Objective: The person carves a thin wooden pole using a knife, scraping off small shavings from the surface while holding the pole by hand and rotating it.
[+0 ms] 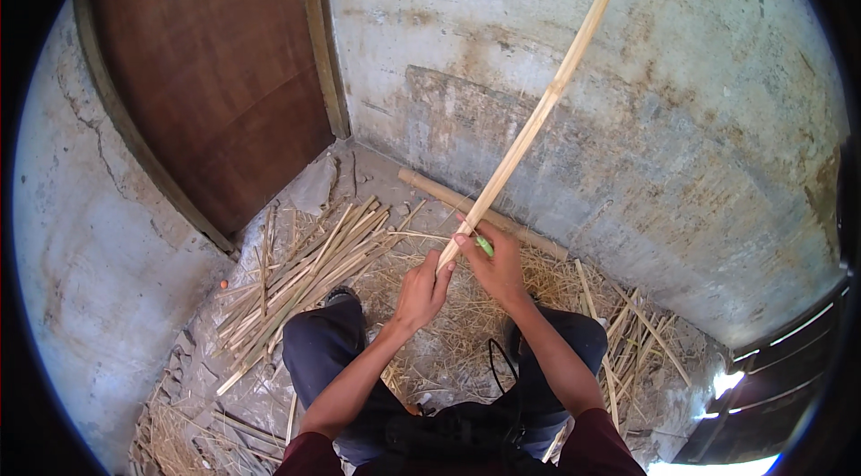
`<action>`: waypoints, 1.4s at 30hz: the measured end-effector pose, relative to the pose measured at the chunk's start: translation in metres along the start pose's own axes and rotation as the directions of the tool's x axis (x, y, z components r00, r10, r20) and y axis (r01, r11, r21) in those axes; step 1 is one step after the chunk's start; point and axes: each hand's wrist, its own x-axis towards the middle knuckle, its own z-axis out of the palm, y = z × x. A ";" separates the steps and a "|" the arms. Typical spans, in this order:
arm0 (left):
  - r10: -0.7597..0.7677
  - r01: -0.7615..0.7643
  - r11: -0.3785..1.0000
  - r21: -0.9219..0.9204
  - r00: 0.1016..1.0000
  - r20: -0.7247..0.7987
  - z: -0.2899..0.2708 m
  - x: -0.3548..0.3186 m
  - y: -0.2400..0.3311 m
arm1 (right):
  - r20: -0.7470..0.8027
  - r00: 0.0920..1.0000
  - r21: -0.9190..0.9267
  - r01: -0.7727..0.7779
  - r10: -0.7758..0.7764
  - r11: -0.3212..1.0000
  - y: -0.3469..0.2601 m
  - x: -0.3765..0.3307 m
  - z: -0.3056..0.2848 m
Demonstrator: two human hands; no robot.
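Down on the straw-strewn floor [466, 333], between the person's knees, both hands meet at the lower end of a long pale bamboo strip [538, 113].

Left hand [421, 292]: fingers curled shut around the strip's bottom end, gripping it. Right hand [496, 265]: fingers closed on a small green-handled tool [484, 246], presumably a knife, held against the strip just above the left hand; the blade itself cannot be made out. The strip rises steeply up and to the right, its far end high against the plastered wall [628, 117].

Surroundings: a pile of split bamboo strips [305, 274] lies to the person's left, near the brown wooden door [215, 73]. A smaller scatter of strips [637, 333] lies to the right. A round, unsplit bamboo pole [448, 198] rests on the floor along the foot of the wall, behind the hands.

Progress, as a judgement: the two heaps and the shavings underfoot suggest many strips are already worked. The piece in hand looks to be at an early stage, since the tool sits near its lower end with nearly the whole length above untouched. The round pole appears unworked.
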 end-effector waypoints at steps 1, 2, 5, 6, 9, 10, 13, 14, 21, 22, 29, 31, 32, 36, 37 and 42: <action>-0.002 0.002 1.000 -0.002 1.000 -0.007 -0.002 0.000 0.001 | -0.007 0.997 -0.035 0.077 -0.078 0.996 -0.001 0.002 -0.006; -0.034 0.035 0.999 -0.039 0.999 0.035 -0.005 -0.001 0.001 | -0.012 0.988 -0.069 0.154 -0.155 0.986 -0.001 0.004 -0.011; -0.079 0.089 0.988 -0.124 0.993 0.085 -0.011 -0.005 0.000 | -0.053 0.987 0.122 0.159 -0.153 0.980 -0.005 0.004 -0.021; -0.091 0.108 0.978 -0.176 0.990 0.104 -0.011 -0.008 -0.002 | -0.051 0.987 0.122 0.158 -0.153 0.980 0.000 0.003 -0.022; -0.101 0.148 0.937 -0.316 0.982 0.161 -0.013 -0.013 -0.004 | -0.057 0.987 0.270 0.162 -0.152 0.949 0.013 -0.004 -0.024; -0.103 0.150 0.937 -0.316 0.981 0.162 -0.013 -0.014 -0.003 | -0.031 0.975 0.094 0.222 -0.220 0.970 0.015 -0.007 -0.026; -0.225 0.347 0.794 -0.499 0.931 0.288 -0.017 -0.022 -0.003 | 0.123 0.947 -0.156 0.313 -0.296 0.937 0.007 -0.011 -0.026; -0.264 0.403 0.741 -0.538 0.911 0.318 -0.018 -0.025 -0.006 | 0.233 0.925 -0.229 0.353 -0.301 0.907 0.000 -0.012 -0.026; -0.362 0.483 0.744 -0.461 0.872 0.330 -0.019 -0.027 -0.002 | 0.188 0.916 -0.308 0.397 -0.354 0.864 -0.007 -0.011 -0.017; -0.364 0.485 0.744 -0.459 0.871 0.330 -0.020 -0.027 -0.002 | 0.191 0.916 -0.311 0.398 -0.353 0.863 -0.007 -0.010 -0.017; -0.200 0.209 0.973 -0.093 0.975 0.101 -0.027 -0.031 -0.002 | 0.093 0.990 -0.341 0.128 -0.102 0.931 -0.008 -0.009 -0.016; -0.201 0.207 0.977 -0.045 0.974 0.104 -0.027 -0.032 0.001 | 0.119 0.992 -0.387 0.085 -0.042 0.918 -0.002 -0.008 -0.016; -0.193 0.196 0.981 -0.015 0.975 0.108 -0.027 -0.032 0.003 | 0.148 0.989 -0.431 0.048 0.018 0.901 0.003 -0.007 -0.016; -0.155 0.139 0.984 0.109 0.974 0.162 -0.024 -0.034 0.000 | 0.161 0.987 -0.573 0.094 0.000 0.814 0.035 -0.005 -0.015; -0.153 0.136 0.985 0.106 0.974 0.168 -0.024 -0.033 0.001 | 0.163 0.983 -0.580 0.160 -0.079 0.799 0.039 -0.004 -0.015; -0.111 0.085 0.972 0.220 0.988 0.107 -0.024 -0.035 0.003 | 0.104 0.977 -0.559 0.213 -0.187 0.801 0.042 -0.002 -0.009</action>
